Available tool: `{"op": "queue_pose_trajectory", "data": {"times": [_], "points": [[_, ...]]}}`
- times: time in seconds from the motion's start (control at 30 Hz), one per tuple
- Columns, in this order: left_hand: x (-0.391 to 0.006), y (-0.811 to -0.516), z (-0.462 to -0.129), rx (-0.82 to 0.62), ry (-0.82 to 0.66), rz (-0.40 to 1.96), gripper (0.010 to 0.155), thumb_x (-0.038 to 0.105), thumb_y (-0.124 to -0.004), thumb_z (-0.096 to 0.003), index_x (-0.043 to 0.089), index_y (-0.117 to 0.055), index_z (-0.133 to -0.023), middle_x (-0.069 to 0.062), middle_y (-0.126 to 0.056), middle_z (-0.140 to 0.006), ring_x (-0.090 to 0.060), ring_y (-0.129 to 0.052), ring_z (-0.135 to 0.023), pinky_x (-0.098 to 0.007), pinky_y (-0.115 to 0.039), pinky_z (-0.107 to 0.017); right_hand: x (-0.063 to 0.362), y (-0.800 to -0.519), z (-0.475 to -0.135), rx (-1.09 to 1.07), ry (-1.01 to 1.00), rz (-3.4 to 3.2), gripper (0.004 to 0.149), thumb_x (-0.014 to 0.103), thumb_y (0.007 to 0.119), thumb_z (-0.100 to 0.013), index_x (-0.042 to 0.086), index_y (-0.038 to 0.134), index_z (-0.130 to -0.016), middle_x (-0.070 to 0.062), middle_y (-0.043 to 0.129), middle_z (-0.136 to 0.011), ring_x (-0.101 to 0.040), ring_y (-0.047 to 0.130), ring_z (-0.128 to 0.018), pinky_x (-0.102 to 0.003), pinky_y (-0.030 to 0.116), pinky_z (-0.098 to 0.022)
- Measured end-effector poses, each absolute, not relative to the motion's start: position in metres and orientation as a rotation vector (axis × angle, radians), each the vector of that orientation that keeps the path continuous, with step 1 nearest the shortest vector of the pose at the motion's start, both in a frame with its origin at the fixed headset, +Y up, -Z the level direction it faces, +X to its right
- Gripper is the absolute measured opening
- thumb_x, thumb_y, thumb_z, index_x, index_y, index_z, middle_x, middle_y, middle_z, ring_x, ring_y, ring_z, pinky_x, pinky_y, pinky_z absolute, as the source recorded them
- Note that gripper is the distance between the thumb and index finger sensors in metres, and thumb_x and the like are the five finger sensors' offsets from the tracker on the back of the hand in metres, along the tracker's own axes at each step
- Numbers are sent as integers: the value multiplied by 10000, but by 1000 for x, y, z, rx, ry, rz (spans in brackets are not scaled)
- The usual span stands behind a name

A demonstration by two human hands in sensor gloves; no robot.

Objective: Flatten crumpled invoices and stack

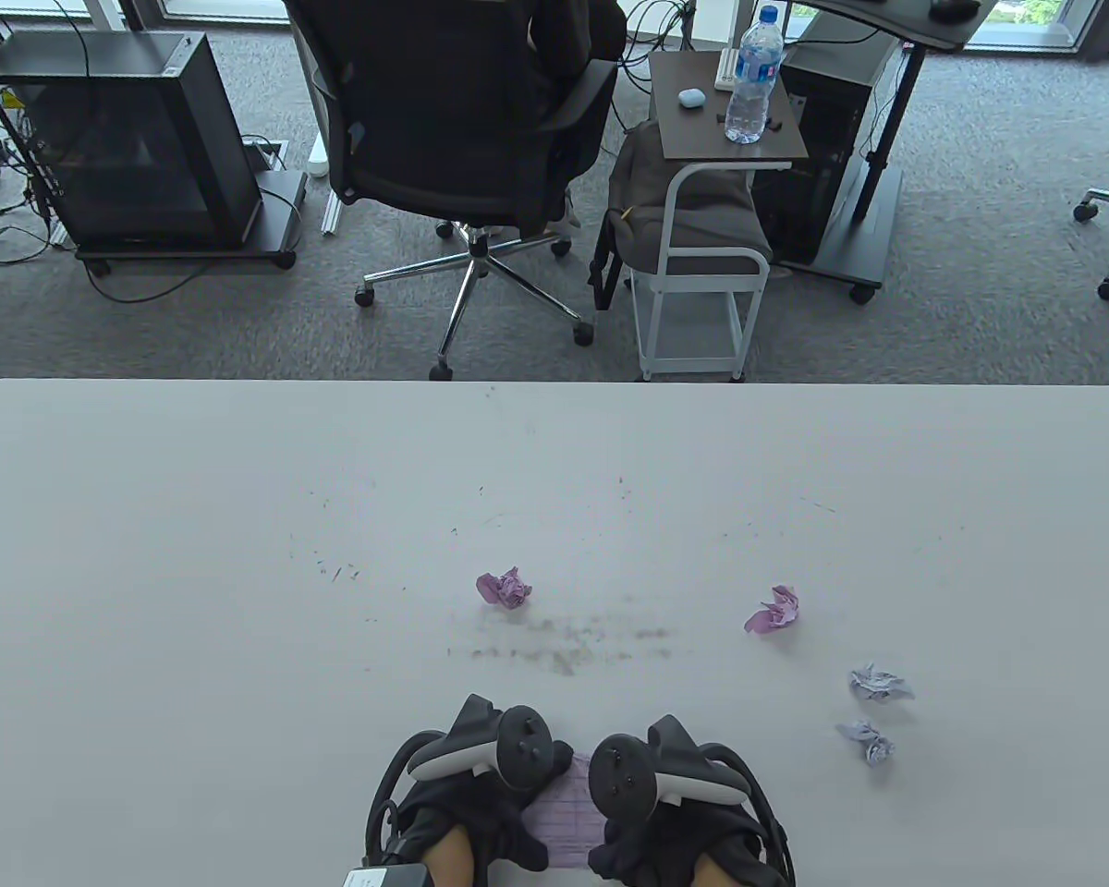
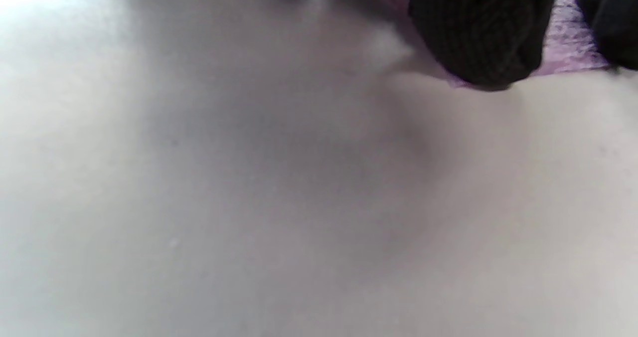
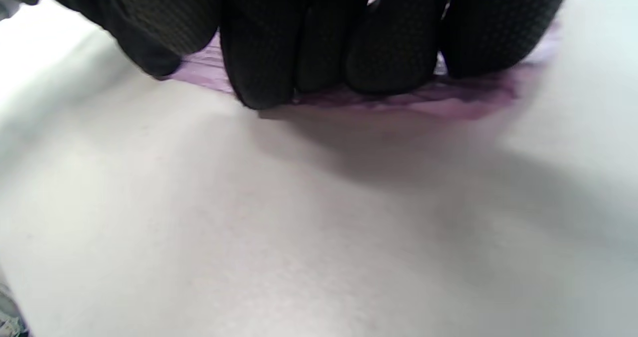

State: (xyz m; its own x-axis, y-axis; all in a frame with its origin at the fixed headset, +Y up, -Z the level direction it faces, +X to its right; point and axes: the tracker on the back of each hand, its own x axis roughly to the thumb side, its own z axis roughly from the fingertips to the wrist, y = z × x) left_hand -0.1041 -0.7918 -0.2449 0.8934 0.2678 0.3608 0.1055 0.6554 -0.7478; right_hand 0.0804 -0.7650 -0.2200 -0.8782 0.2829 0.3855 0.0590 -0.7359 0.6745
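Observation:
A flattened pink invoice [image 1: 566, 818] lies on the white table [image 1: 240, 554] at the near edge, between my hands. My left hand [image 1: 508, 813] presses on its left part; in the left wrist view a gloved fingertip [image 2: 478, 33] rests on the pink sheet [image 2: 568, 43]. My right hand [image 1: 624, 822] presses on its right part; in the right wrist view the fingers [image 3: 319, 43] bear down side by side on the sheet [image 3: 448, 102]. Two crumpled pink invoices [image 1: 505, 588] [image 1: 773, 611] and two crumpled pale ones [image 1: 878, 684] [image 1: 867, 740] lie farther out.
Grey smudges [image 1: 573, 642] mark the table just beyond my hands. Past the far table edge stand an office chair [image 1: 462, 120], a small side cart [image 1: 702, 231] with a water bottle [image 1: 753, 78], and a computer case [image 1: 129, 139].

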Motion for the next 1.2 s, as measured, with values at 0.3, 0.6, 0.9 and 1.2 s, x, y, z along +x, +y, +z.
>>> {"op": "queue_pose_trajectory", "data": {"times": [0.3,0.6,0.9,1.2], "points": [[-104,-792,-244,-857,-478,102,941,503,-851,-460,383,-153,-1080,-39,123,-1054,-432,136,-967,-678,-168,-647,137,-753,-230,443,850,2764,377,496,701,-575,189,878,-700,-103,913,-708,-309,918,-559,-584,808,-460],[-105,-792,-245,-860,-484,105,943,498,-858,-462,383,-158,-1084,-42,121,-1055,-436,133,-967,-681,-169,-646,100,-739,-218,765,345,2718,473,452,703,-563,137,700,-917,-199,705,-954,-407,810,-753,-571,807,-466],[-107,-793,-246,-867,-485,121,941,497,-859,-464,383,-157,-1080,-36,126,-1048,-413,153,-956,-669,-154,-643,54,-769,-209,995,767,2812,562,474,684,-573,185,521,-1027,-219,416,-1093,-409,557,-905,-582,678,-560],[-106,-793,-246,-863,-485,121,944,494,-860,-462,380,-157,-1081,-39,123,-1049,-417,152,-957,-672,-154,-643,83,-767,-221,687,755,2869,545,466,691,-572,178,557,-1014,-213,472,-1067,-396,610,-861,-531,744,-520]]}}
